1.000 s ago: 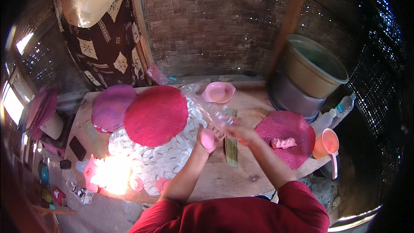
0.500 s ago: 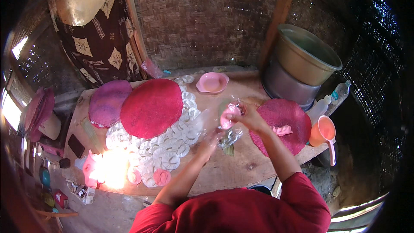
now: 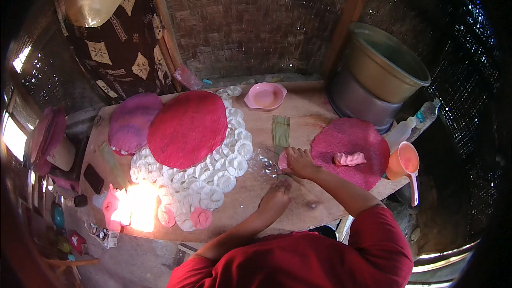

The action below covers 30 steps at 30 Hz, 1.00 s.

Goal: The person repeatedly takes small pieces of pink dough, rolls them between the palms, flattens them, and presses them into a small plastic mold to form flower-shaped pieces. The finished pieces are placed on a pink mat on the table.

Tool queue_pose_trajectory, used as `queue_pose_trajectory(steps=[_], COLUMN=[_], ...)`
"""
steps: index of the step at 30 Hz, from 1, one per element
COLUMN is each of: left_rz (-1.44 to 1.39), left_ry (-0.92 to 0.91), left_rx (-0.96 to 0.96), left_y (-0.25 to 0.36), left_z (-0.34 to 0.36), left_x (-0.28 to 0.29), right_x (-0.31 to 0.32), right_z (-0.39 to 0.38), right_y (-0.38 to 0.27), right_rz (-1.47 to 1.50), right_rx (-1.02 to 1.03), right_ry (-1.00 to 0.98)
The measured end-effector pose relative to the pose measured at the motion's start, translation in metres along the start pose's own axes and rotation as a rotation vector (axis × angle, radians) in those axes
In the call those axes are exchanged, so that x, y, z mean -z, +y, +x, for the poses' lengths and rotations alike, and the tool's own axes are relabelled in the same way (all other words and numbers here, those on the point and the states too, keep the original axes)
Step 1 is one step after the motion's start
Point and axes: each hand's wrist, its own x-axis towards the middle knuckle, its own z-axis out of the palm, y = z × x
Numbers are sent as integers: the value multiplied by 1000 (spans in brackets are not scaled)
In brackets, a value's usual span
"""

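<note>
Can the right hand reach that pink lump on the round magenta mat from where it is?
Probably yes: the right hand is close beside the round magenta mat, and nothing visible stands between it and the pink lump. It does seem occupied, though, with another pink piece.

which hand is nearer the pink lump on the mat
Right: the right hand is left of the pink lump, beside the mat; the left hand is farther left and lower in view.
</note>
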Motion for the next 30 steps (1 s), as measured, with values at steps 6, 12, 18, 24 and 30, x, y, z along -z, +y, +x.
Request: queue_pose_trajectory(steps=[6, 12, 18, 24, 30], left_rz=[71, 61, 101, 160, 130], left_ry=[-47, -274, -141, -130, -114], left_rx=[-16, -16, -84, -114, -80], left_y=[1, -2, -10, -11, -11], left_z=[12, 24, 20, 12, 10], left_x=[11, 23, 6, -4, -3], right_x=[-6, -4, -8, 10, 35], right_z=[10, 54, 103, 137, 121], right_y=[21, 44, 69, 76, 71], right_rz=[91, 52, 48, 119, 980], right_rx=[82, 51, 13, -167, -179], right_ry=[-24, -23, 87, 115, 8])
